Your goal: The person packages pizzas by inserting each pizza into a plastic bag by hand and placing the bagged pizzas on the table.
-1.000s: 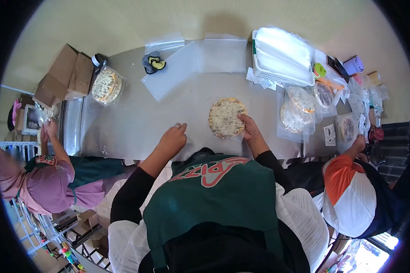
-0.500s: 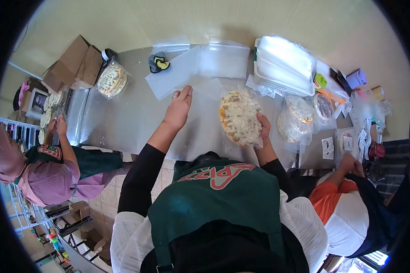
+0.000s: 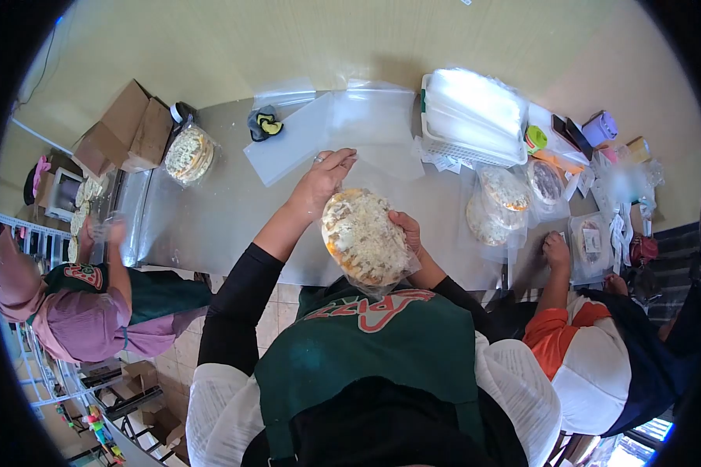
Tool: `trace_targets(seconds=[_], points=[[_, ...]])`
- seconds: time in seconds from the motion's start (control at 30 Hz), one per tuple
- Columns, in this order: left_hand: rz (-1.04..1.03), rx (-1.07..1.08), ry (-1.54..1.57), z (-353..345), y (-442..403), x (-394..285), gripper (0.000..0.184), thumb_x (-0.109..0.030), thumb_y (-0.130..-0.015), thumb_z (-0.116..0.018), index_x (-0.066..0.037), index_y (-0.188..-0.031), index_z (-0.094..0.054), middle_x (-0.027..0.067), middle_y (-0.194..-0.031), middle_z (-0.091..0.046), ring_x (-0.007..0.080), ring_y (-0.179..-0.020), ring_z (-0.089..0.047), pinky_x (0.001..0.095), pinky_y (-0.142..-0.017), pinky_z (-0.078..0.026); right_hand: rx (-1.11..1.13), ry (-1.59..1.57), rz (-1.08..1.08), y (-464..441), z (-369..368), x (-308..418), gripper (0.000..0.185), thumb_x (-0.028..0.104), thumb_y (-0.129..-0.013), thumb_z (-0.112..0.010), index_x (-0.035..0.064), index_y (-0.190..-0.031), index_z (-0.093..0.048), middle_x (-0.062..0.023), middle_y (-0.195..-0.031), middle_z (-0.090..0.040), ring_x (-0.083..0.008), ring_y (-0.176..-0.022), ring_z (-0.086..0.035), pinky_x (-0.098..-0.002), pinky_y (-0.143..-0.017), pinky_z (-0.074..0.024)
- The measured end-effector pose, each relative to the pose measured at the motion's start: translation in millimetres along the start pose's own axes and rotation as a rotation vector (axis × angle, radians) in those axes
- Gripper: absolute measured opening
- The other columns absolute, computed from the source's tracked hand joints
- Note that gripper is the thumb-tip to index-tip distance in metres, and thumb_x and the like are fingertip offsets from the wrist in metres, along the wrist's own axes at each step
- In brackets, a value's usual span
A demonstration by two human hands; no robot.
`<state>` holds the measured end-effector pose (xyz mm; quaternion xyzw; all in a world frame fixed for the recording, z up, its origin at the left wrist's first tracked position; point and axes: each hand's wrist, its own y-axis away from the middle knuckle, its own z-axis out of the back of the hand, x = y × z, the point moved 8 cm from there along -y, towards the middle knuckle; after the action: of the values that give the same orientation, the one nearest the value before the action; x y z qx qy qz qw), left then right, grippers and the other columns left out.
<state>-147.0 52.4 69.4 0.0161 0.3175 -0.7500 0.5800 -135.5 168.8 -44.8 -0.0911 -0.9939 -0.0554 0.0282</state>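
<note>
A cheese-topped pizza (image 3: 366, 235) in a clear plastic bag is raised near my apron, tilted toward me. My right hand (image 3: 406, 233) grips its right edge, thumb over the topping. At the pizza's upper left is my left hand (image 3: 325, 180), its fingers pressed together at the bag's upper end; the clear film there is hard to make out. Flat clear bags (image 3: 292, 140) lie on the metal table (image 3: 218, 222) beyond my hands. Bagged pizzas (image 3: 497, 206) rest to the right of my right hand, and another bagged stack (image 3: 188, 156) sits at the left.
A white basket (image 3: 475, 149) of clear bags stands at the back right. An open cardboard box (image 3: 125, 132) and a grey-yellow cloth (image 3: 265, 124) are at the back left. One co-worker (image 3: 82, 307) is at the left, another (image 3: 592, 358) at the right, beside a labelled bagged pizza (image 3: 590, 241).
My right hand has lifted the pizza off the table and brought it left and closer to me. My left hand has moved forward and right, up to the bag. The right co-worker's hands have moved apart.
</note>
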Motion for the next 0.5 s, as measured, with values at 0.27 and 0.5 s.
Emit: trace_targets(seconds=[0.27, 0.5], points=[[-0.119, 0.040, 0.089, 9, 13, -11, 0.052, 0.003, -0.063, -0.059, 0.001, -0.115, -0.054, 0.0128, -0.120, -0.052, 0.0303, -0.103, -0.049, 0.0357, -0.088, -0.041, -0.056, 0.009, 0.068, 11, 16, 15, 0.062, 0.024, -0.078, -0.058, -0.0055, -0.128, -0.037, -0.0251, -0.121, -0.050, -0.0355, -0.108, -0.054, -0.0474, -0.094, -0.0436], [-0.082, 0.001, -0.035, 7, 25, -30, 0.052, 0.006, -0.063, -0.057, 0.001, -0.115, -0.054, 0.0141, -0.120, -0.051, 0.0315, -0.107, -0.048, 0.0370, -0.090, -0.041, -0.065, 0.022, 0.177, 27, 23, 40, 0.055, 0.021, -0.082, -0.056, -0.0048, -0.128, -0.037, -0.0240, -0.123, -0.049, -0.0354, -0.110, -0.053, -0.0485, -0.094, -0.0427]])
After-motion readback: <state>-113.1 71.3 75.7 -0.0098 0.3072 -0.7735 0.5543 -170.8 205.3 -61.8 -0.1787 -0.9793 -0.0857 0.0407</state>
